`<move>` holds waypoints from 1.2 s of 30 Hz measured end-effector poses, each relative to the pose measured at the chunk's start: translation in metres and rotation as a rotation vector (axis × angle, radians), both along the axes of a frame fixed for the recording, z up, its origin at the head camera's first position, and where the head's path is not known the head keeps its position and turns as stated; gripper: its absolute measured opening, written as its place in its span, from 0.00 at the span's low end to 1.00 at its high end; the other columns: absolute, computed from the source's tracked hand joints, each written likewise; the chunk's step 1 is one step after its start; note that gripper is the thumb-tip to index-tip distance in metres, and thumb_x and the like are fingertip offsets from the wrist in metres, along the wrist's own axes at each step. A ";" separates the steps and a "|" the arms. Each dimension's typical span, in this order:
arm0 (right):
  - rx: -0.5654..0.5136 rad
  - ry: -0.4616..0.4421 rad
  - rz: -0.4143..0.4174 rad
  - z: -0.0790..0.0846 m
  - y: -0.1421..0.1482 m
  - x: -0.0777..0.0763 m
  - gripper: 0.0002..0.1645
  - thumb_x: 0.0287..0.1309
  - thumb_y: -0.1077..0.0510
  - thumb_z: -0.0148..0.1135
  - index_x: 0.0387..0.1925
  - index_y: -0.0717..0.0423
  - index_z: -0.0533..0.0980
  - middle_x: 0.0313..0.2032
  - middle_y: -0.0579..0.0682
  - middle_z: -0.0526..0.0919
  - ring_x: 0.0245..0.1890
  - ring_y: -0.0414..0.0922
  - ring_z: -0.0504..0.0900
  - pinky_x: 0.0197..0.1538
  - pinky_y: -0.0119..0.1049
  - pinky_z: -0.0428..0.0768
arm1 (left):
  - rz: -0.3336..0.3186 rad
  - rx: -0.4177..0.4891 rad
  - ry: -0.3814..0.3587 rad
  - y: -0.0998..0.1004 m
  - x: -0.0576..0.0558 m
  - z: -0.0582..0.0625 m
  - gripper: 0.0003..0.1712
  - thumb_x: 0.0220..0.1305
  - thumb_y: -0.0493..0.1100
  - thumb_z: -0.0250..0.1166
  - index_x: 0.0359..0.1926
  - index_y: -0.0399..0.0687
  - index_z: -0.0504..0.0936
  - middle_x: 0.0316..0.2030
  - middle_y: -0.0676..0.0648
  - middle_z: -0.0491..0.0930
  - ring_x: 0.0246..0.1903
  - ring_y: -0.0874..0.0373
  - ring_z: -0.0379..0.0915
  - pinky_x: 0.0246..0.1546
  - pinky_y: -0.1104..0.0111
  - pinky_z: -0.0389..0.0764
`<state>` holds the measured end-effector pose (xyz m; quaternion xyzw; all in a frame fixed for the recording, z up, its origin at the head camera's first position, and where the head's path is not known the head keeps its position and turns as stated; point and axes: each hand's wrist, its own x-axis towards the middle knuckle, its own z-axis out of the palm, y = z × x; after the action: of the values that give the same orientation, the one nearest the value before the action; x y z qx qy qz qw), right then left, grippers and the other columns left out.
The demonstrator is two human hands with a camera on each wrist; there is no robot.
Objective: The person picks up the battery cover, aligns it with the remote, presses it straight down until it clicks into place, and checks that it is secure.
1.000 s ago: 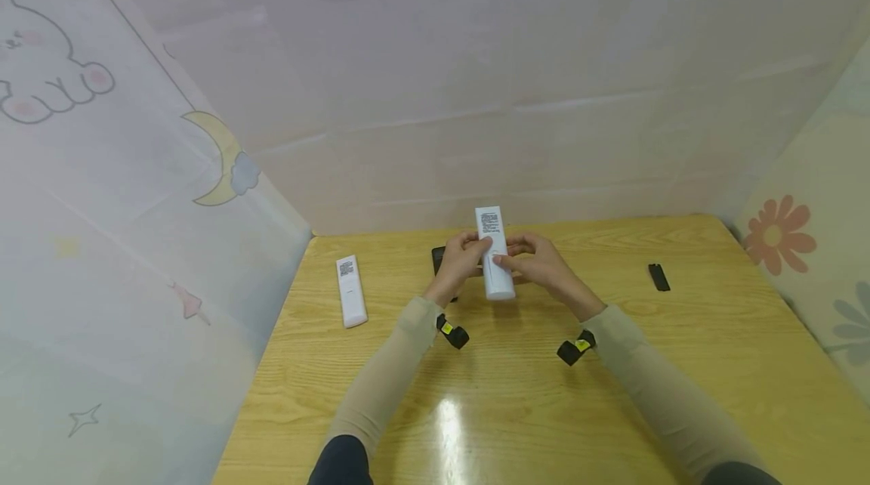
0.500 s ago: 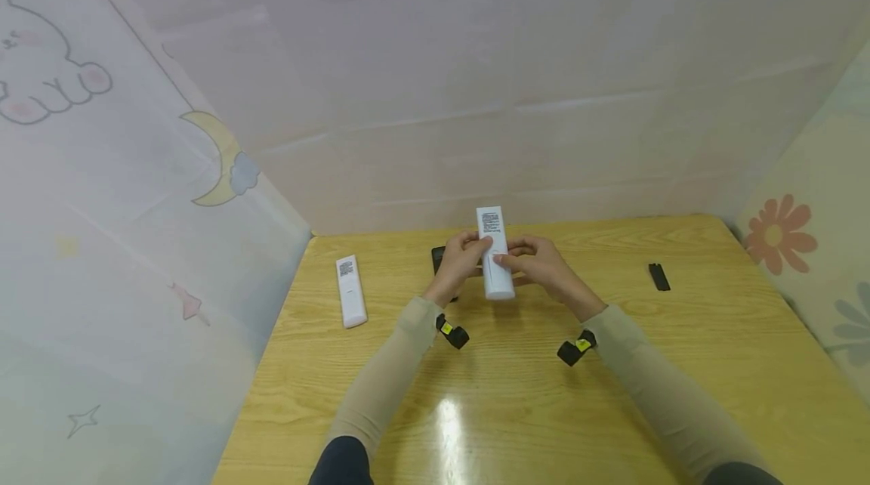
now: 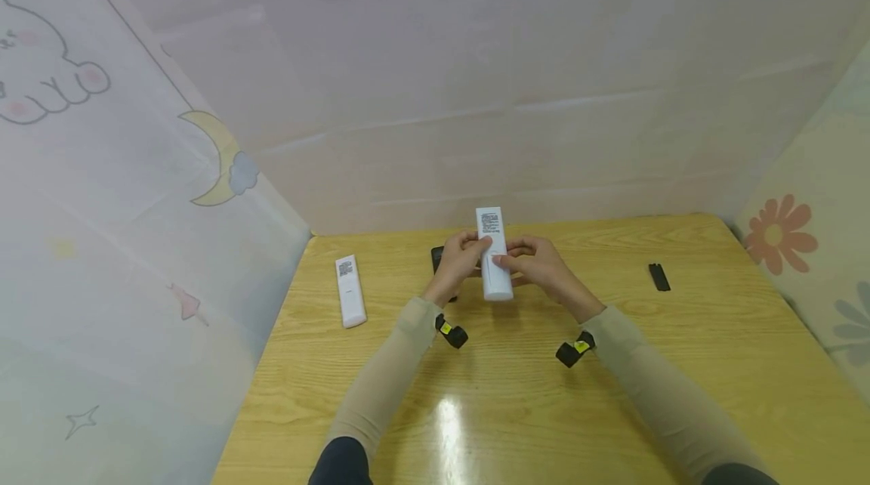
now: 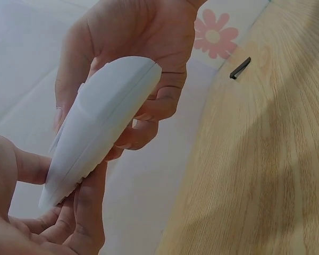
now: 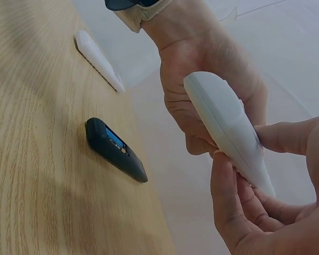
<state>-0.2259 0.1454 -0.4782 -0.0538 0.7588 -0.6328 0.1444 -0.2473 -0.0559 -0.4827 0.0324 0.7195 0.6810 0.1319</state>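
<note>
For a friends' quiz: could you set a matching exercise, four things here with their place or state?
1. Left hand
2. Dark remote
3. Small black piece
4. Lying white remote

A. Right side of table, head view
B. Something blue inside
C. Left side of table, head view
D. Gripping raised white remote

Pairs: 1-D; 2-B; 3-A; 4-C

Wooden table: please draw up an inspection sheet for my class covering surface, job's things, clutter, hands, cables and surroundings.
Surface: wood-grain table, glare near the person.
Job's things: white remote, printed label showing, raised off the table.
Clutter: second white remote, left; black remote, blue battery exposed; small black piece, right.
Hands: left hand and right hand both grip the raised white remote.
Cables: nothing seen.
Surroundings: wall coverings printed with a moon and a flower.
</note>
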 end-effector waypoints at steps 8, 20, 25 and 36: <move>0.007 -0.006 -0.008 0.003 0.001 0.001 0.34 0.71 0.53 0.70 0.66 0.71 0.71 0.58 0.68 0.79 0.45 0.54 0.88 0.46 0.48 0.92 | -0.003 -0.007 0.006 0.001 0.000 0.000 0.28 0.79 0.54 0.64 0.68 0.41 0.77 0.52 0.43 0.88 0.43 0.51 0.88 0.43 0.58 0.92; -0.001 -0.004 -0.004 0.001 0.003 0.001 0.34 0.71 0.53 0.70 0.66 0.72 0.71 0.57 0.66 0.79 0.46 0.55 0.88 0.46 0.47 0.92 | -0.008 0.001 0.014 0.002 0.001 0.001 0.27 0.78 0.54 0.64 0.67 0.42 0.78 0.50 0.42 0.88 0.41 0.51 0.88 0.42 0.58 0.92; -0.004 -0.003 -0.003 0.001 0.003 0.001 0.34 0.71 0.53 0.70 0.66 0.72 0.71 0.56 0.66 0.79 0.47 0.56 0.88 0.47 0.49 0.92 | -0.002 -0.006 0.007 0.002 0.002 0.000 0.27 0.78 0.55 0.65 0.67 0.42 0.78 0.51 0.43 0.88 0.41 0.52 0.88 0.42 0.59 0.92; -0.005 -0.005 0.004 0.002 0.002 0.002 0.33 0.72 0.53 0.69 0.66 0.72 0.71 0.57 0.66 0.78 0.48 0.56 0.87 0.50 0.53 0.91 | -0.010 0.001 0.012 0.001 0.001 0.001 0.27 0.78 0.54 0.65 0.67 0.42 0.78 0.50 0.42 0.88 0.41 0.51 0.88 0.42 0.58 0.92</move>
<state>-0.2236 0.1478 -0.4760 -0.0542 0.7567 -0.6346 0.1473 -0.2458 -0.0545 -0.4821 0.0400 0.7198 0.6805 0.1311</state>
